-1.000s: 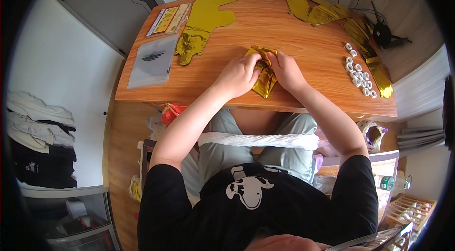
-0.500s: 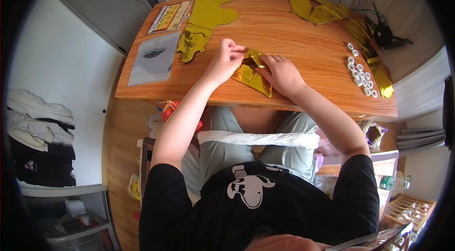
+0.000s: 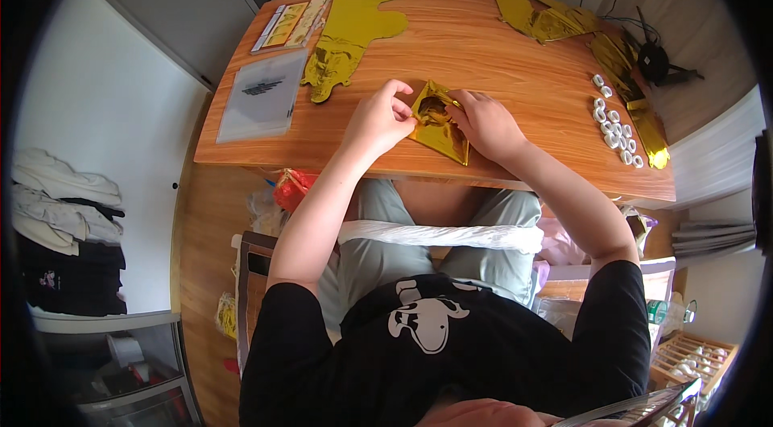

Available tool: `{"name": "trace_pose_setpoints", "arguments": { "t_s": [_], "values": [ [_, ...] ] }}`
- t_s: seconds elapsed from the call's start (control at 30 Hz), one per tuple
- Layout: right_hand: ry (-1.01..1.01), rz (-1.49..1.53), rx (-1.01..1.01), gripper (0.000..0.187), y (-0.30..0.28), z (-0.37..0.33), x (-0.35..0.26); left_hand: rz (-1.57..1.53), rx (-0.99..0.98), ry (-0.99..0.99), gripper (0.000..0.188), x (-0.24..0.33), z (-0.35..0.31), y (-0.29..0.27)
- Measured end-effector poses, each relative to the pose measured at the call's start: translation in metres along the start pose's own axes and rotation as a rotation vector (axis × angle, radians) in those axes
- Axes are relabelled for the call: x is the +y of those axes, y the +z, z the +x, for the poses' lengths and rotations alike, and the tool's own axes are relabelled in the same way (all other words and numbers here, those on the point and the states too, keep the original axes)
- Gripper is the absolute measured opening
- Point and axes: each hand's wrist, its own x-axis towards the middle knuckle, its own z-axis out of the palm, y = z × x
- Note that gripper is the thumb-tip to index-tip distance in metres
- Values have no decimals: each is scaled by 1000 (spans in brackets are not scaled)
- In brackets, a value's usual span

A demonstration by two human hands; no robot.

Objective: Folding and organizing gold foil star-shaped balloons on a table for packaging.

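A folded gold foil balloon point(image 3: 443, 135) lies near the front edge of the wooden table, creased and narrowing to a point at its far end. At its left edge, my left hand point(image 3: 380, 119) pinches the foil with thumb and bent fingers, the index finger raised. My right hand point(image 3: 493, 127) grips the right side, its fingers curled over the foil and its fingertips partly hidden. Farther left lies a flat, unfilled gold foil balloon point(image 3: 362, 16) with a rounded, lobed outline.
Clear plastic sleeves point(image 3: 259, 97) and a printed packet point(image 3: 291, 24) lie at the table's left. More gold foil point(image 3: 555, 20) lies along the far right, beside small white rolls point(image 3: 616, 133) and a black stand-like device point(image 3: 654, 63). A rolled white cloth point(image 3: 443, 235) spans my lap.
My left hand has shifted slightly down along the left edge of the foil. The folded piece has moved a little right and its top fold has changed shape. My right hand still grips it.
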Motion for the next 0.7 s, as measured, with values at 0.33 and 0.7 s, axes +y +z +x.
{"name": "trace_pose_setpoints", "arguments": {
  "t_s": [0.33, 0.7],
  "values": [
    [-17, 55, 29, 29, 3, 0, 6, 100, 13, 133, 38, -8, 7, 6],
    [-14, 28, 26, 31, 3, 1, 3, 310, 146, 483, 28, -18, -7, 15]
  ]
}}
